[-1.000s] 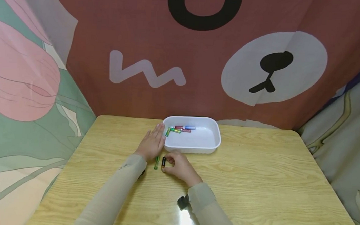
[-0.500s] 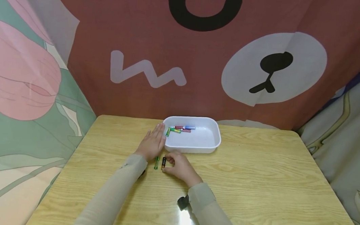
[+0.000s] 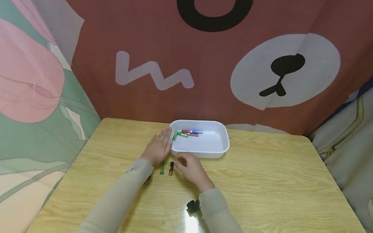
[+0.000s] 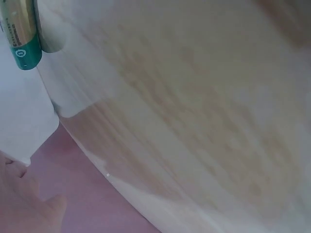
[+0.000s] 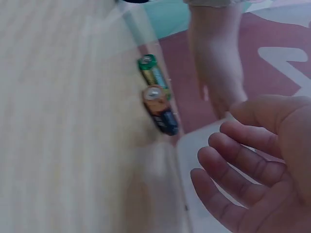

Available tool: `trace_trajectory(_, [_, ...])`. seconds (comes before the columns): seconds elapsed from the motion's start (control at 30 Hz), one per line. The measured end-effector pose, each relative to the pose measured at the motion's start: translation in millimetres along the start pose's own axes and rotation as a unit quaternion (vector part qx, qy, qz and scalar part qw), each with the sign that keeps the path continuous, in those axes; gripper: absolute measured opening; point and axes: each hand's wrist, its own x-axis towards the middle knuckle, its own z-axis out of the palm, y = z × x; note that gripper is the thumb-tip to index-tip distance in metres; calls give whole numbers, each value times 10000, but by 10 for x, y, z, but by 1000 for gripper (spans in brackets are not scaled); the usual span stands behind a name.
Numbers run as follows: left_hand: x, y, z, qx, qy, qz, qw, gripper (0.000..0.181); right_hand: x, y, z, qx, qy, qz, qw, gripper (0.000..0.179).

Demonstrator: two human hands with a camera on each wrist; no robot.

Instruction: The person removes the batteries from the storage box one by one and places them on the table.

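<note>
Touching the tray: left hand, fingers straight. Right hand, loose and empty, should pinch the black battery mid-body.

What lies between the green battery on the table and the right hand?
A black-and-orange battery lies there, on the table; the head view shows it.

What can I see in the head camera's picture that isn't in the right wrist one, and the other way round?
Only head: green and red batteries inside the white tray.
Only right wrist: the palm side of the right hand.
Both: the black-and-orange battery, the green battery beside it, the left hand, part of the tray.
</note>
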Motion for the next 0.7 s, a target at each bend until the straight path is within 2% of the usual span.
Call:
trace_trajectory(0.3, [-11,-11,-5,-48,81,40,9999,61,20,-102,-202,41,507,-370,9980,15])
trace_trajectory(0.53, [-7,-24,2,-74,103,92,9999,61,88,-82,-309,-76,947,-573,9938,14])
trace_trajectory(0.7, [12,-31,22,-15,26,64,10000,62,170,-79,-392,-223,1093,-695,9913,15])
